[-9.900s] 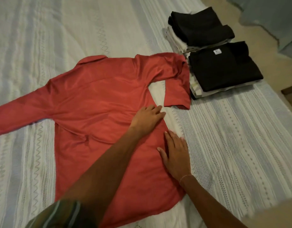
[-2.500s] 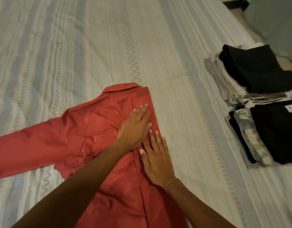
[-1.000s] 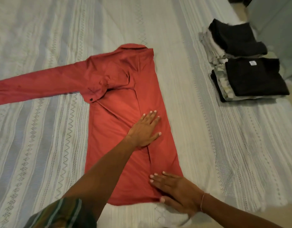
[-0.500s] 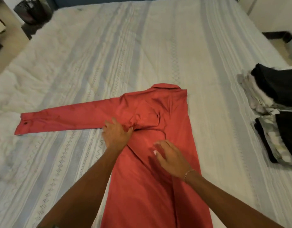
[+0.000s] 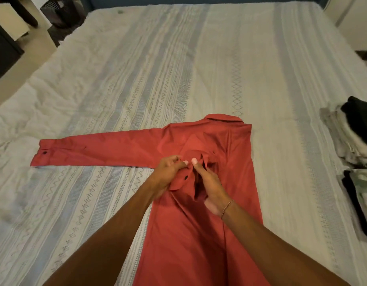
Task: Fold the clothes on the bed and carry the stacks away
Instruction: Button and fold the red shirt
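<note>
You've got both hands bunched on the folded-in cuff (image 5: 183, 178) of the red shirt (image 5: 199, 234), left hand (image 5: 168, 172) curled round its edge and right hand (image 5: 207, 182) pinching the cloth right beside it. The rest of the shirt lies flat on the bed (image 5: 178, 69) under your grip, other sleeve (image 5: 96, 149) stretched out to the left of it. The folded stacks (image 5: 356, 151) sit well off to the right.

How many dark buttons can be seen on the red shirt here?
2: one button on the outstretched sleeve's cuff at left, one button on the folded-in cuff between the hands. Others may be hidden underneath.
</note>
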Motion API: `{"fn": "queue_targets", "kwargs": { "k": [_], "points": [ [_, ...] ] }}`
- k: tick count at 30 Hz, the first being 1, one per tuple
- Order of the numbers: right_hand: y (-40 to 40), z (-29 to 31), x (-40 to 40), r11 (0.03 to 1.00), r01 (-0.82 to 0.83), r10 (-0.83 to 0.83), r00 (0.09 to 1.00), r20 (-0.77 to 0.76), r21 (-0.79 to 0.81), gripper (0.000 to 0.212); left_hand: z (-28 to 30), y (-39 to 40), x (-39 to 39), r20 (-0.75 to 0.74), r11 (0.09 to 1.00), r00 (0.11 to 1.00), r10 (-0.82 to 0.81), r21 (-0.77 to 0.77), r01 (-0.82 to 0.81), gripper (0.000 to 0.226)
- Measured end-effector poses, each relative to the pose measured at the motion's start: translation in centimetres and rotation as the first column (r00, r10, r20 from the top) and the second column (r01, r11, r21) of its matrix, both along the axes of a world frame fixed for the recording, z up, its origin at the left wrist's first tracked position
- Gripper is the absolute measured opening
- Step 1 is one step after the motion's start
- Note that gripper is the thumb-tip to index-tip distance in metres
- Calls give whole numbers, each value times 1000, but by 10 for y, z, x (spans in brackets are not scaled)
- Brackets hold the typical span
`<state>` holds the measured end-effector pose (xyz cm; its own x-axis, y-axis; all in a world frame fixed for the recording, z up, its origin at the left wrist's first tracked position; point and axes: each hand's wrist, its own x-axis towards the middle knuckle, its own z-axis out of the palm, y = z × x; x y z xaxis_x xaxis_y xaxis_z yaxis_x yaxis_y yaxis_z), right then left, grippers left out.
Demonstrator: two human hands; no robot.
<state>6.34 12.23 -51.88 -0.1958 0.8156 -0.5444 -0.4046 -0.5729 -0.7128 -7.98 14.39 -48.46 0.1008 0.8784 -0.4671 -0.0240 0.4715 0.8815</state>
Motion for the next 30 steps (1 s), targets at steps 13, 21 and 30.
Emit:
{"fn": "queue_targets", "kwargs": {
  "k": [13, 21, 30],
  "points": [
    [-91, 21, 68, 979, 56, -132, 905, 405, 194, 15, -2, -110, 37, 505, 977, 860, 74, -210, 40, 33],
    [-179, 16, 96, 958, 6, -206, 704, 679, 285, 32, 1, -187, 62, 561, 982, 821, 108, -189, 0, 62],
    [-269, 18, 101, 938, 31, -277, 666, 692, 345, 30, -13, -265, 73, 537, 963, 827, 164, -268, -17, 52]
  ]
}}
